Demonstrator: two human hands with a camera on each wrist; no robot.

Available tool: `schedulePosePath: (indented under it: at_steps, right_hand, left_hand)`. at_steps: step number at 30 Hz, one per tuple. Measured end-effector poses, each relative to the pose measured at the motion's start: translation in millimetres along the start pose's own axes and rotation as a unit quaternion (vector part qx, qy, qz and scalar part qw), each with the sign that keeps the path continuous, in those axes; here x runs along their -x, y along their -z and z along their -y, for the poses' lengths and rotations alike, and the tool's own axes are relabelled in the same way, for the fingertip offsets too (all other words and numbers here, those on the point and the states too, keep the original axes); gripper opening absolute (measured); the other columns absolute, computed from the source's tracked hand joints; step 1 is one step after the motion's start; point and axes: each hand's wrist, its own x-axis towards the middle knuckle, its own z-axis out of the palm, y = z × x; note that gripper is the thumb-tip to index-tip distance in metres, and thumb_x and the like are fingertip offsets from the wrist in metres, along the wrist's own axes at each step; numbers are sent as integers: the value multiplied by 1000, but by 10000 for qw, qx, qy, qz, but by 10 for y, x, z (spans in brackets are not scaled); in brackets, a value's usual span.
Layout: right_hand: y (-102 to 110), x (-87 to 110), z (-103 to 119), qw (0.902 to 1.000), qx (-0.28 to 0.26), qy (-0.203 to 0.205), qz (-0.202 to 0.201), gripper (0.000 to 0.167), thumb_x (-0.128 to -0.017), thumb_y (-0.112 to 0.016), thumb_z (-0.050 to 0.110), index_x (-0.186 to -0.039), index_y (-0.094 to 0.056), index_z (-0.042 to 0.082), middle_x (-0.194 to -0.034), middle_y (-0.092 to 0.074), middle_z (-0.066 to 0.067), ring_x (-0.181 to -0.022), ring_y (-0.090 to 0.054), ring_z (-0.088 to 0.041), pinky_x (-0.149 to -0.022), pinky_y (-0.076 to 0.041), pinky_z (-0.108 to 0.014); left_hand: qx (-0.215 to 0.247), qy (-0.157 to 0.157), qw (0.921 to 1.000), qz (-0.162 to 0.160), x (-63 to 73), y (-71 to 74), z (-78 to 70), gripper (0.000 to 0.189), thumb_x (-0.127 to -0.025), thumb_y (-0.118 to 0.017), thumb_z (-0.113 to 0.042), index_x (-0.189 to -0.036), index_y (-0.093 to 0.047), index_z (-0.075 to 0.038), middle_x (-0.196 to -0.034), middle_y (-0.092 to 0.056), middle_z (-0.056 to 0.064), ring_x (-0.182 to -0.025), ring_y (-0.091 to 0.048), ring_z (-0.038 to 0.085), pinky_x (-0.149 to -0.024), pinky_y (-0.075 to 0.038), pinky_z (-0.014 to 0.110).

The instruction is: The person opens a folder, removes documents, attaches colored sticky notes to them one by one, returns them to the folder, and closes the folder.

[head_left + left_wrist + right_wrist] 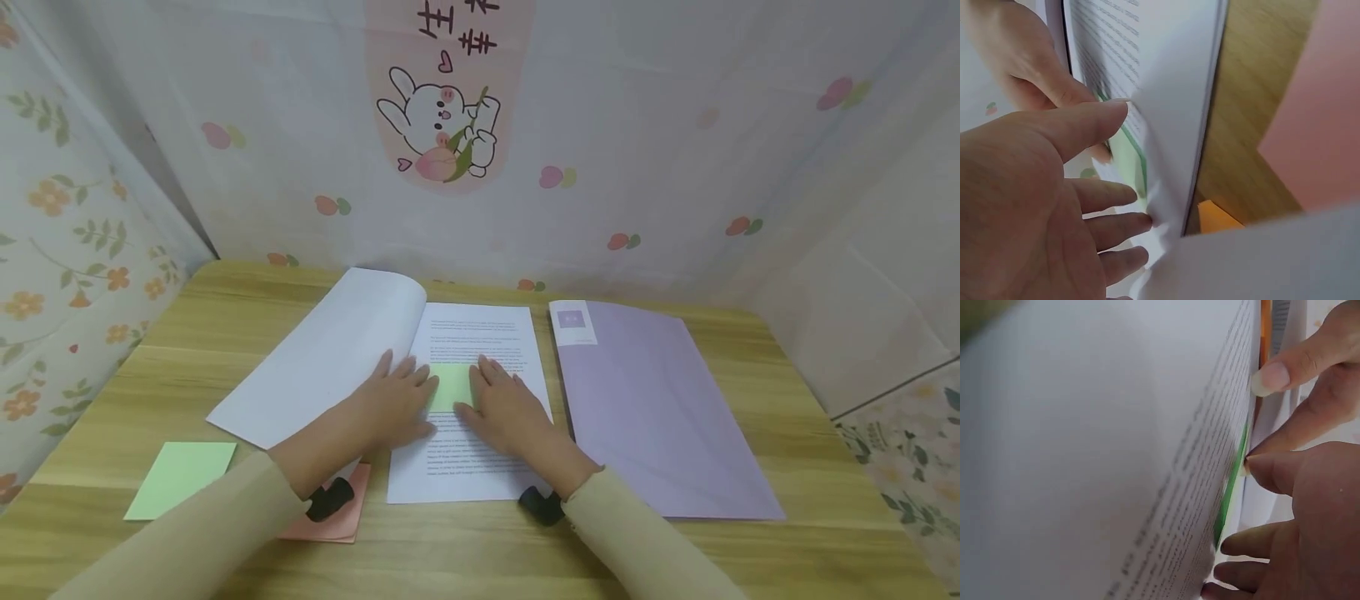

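Observation:
A light-green sticky note (452, 387) lies across the middle of a printed page (480, 329). My left hand (390, 404) presses on the note's left end with straight, spread fingers. On its right end rests my right hand (512, 412), fingers extended and the thumb along the lower edge. The left wrist view shows a green strip (1127, 164) flat on the paper beside the left fingertips. In the right wrist view the same green edge (1230, 494) runs close to the right fingertips. Blank turned-over sheets (322, 358) curve up at the left, partly under the left forearm.
A purple folder (660, 408) with a white label lies to the right. At the left are a green note pad (180, 479) and a pink pad (348, 508), partly hidden by the left arm. An orange piece (1217, 217) shows by the sheets. A curtain (637, 150) hangs behind the table.

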Motion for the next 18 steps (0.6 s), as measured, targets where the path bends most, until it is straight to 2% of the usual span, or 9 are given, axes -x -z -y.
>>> schedulePosePath:
  at_steps: [7, 9, 11, 13, 16, 18]
  right_hand:
    - [31, 56, -88, 9997, -74, 4, -248, 65, -102, -57, 43, -151, -45, 3, -161, -38, -20, -150, -38, -35, -122, -34, -49]
    - [42, 89, -121, 9994, -81, -24, -323, 63, -101, -58, 42, -150, -46, 3, -159, -41, -21, -148, -40, -36, -121, -36, -50]
    - [50, 140, -144, 9994, -108, -105, -322, 63, -101, -58, 42, -150, -46, 5, -158, -42, -20, -148, -42, -37, -120, -37, -51]
    - [58, 206, -156, 9993, -212, -186, -258, 63, -101, -59, 42, -151, -46, 6, -158, -43, -21, -147, -42, -38, -119, -37, -52]
    - [74, 326, -166, 9990, -391, -213, -101, 63, -101, -60, 41, -151, -46, 5, -159, -41, -22, -148, -39, -41, -120, -35, -54]
    - [81, 413, -178, 9986, -473, -229, 39, 65, -101, -59, 42, -152, -44, 5, -161, -38, -21, -150, -35, -42, -120, -33, -58]
  left_hand:
    - [-7, -8, 9999, -167, 61, 65, -55, 67, -97, -65, -40, -151, -46, -5, -160, -40, 19, -153, -29, 43, -124, -15, 66]
    - [43, 112, 9996, -250, 138, 93, -42, 67, -98, -63, -42, -152, -45, -6, -161, -39, 19, -152, -30, 42, -123, -17, 66]
    - [156, 346, 9981, -476, 265, 120, 8, 67, -98, -63, -43, -152, -45, -7, -160, -41, 19, -150, -33, 43, -122, -20, 66]
    - [219, 677, 9943, -796, 427, 130, 108, 66, -98, -63, -43, -150, -47, -6, -157, -44, 21, -146, -39, 45, -119, -27, 66]
    - [431, 1194, 9837, -1276, 685, 94, 375, 62, -99, -61, -42, -145, -50, -2, -150, -49, 28, -137, -47, 51, -110, -38, 67]
    - [736, 1555, 9759, -1345, 843, 30, 608, 66, -101, -55, -47, -145, -47, 2, -147, -48, 34, -133, -47, 55, -104, -41, 69]
